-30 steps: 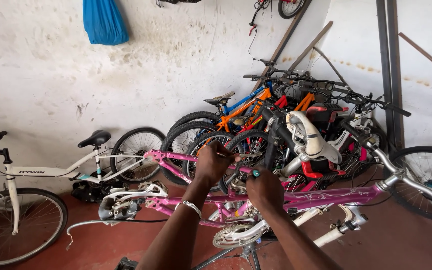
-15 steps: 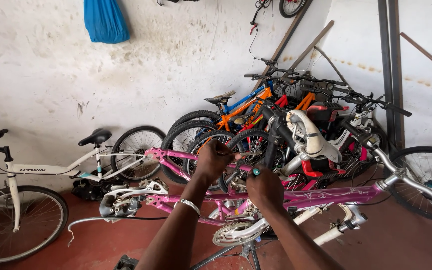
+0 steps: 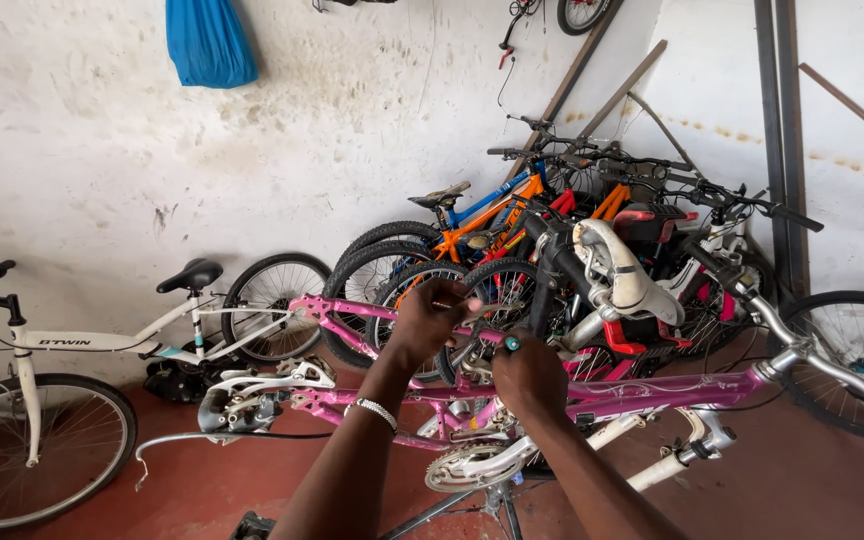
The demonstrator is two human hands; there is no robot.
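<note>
A pink bicycle frame (image 3: 672,392) without its wheels lies across a repair stand in front of me, crankset (image 3: 472,466) low in the middle. My left hand (image 3: 430,318), a metal bracelet on its wrist, grips a part at the top of the frame near the seat tube. My right hand (image 3: 528,375) is closed around a small tool with a teal tip (image 3: 512,343), held against the same spot. The exact part under my fingers is hidden.
A white bicycle (image 3: 62,370) stands at the left against the wall. Several bicycles (image 3: 552,230) lean stacked at the back right. A blue bag (image 3: 210,42) hangs high on the wall. A wheel (image 3: 857,355) juts in at the right. The floor is red.
Both hands have stayed at the same spot on the pink frame, with only small shifts of the fingers. The view has barely moved.
</note>
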